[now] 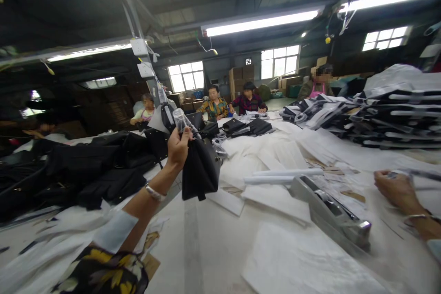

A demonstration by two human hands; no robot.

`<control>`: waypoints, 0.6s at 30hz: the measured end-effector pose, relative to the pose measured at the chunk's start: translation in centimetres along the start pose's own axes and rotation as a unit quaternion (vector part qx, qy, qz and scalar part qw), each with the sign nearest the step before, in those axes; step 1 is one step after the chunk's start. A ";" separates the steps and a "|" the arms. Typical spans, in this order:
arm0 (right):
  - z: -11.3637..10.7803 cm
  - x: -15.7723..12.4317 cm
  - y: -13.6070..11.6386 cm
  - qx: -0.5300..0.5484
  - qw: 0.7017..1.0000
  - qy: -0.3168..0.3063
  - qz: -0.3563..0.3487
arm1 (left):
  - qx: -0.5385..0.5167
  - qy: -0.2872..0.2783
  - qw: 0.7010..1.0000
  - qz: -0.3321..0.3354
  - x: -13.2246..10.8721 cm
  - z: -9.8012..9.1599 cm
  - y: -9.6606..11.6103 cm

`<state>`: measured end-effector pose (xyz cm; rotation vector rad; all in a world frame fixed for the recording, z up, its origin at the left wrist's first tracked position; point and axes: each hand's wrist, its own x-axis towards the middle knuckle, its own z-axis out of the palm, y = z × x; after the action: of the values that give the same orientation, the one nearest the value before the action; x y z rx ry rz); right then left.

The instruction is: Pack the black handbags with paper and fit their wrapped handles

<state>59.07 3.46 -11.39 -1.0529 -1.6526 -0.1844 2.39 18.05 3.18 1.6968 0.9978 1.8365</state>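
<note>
My left hand [178,149] is raised at the middle, fingers closed round the handles of a black handbag [201,170]. Clear plastic [179,118] wraps part of the handles above my fingers. The bag hangs above the white-covered table, its body tilted a little. At the right edge my right hand [398,189] is curled closed low over the table. Something small and dark shows between its fingers, too blurred to name. To the left of that hand stands a grey tape dispenser [330,213].
Black bags [96,161] are heaped at left. A tall stack of wrapped black pieces [399,117] stands at right. White sheets [275,204], white rolls [275,178] and paper scraps lie about. Several co-workers sit across the table, one in plaid [248,102]. Lamps [262,24] hang overhead.
</note>
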 end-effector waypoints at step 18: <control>1.1 4.2 -3.0 -0.249 0.937 -0.183 -0.163 | 0.081 0.000 0.989 0.128 18.5 6.7 5.9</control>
<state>56.22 4.56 -7.10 -1.2287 -2.1858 -0.6912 7.13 29.36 19.63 2.0023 0.9903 1.9566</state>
